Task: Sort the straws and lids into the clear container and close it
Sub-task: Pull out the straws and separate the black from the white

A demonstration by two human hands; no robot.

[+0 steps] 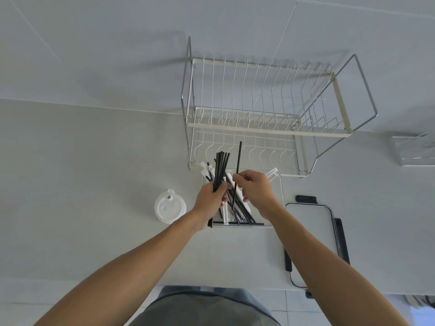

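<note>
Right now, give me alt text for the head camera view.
Over a clear container of straws, the left hand grips a bundle of black straws while the right hand pinches a single black straw. White cup lids sit left, the container lid right, a dish rack behind.

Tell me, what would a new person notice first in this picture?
First, the two hands at the centre: the left hand grips a bunch of black straws, and the right hand pinches one straw over the clear container. Behind stands an empty dish rack; white lids lie at left.
</note>
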